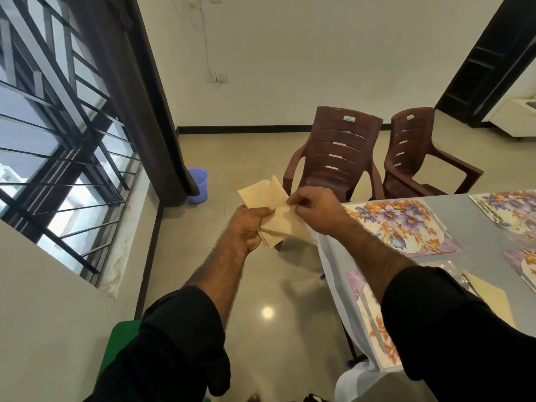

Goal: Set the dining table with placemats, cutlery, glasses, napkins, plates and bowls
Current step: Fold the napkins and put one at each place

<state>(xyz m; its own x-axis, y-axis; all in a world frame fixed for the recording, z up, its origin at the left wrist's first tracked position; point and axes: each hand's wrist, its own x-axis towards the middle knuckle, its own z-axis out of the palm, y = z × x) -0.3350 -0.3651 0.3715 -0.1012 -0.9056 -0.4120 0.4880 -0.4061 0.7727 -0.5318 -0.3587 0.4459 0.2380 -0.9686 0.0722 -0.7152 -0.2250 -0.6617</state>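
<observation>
Your left hand (249, 227) grips a small stack of tan paper napkins (265, 198), held out over the floor just beside the corner of the counter (464, 227); its thumb lies across the top sheet and its fingers curl underneath, clamped on the stack. Your right hand (311, 208) meets the stack from the other side, its thumb and fingertips pinched together on the edge of the uppermost napkin. The counter, to your right, wears a pale cloth that hangs over its near edge. On it lies a floral placemat (406, 224) at the far corner, another placemat (374, 323) nearer you, partly hidden by your right sleeve, and more at the right edge of the view. One tan napkin (490, 294) already lies on the counter just past your right forearm. Two brown plastic chairs (336, 152) stand beyond the counter's end, facing away from you. A blue bucket (198, 184) sits on the floor by the dark curtain near the barred window.
</observation>
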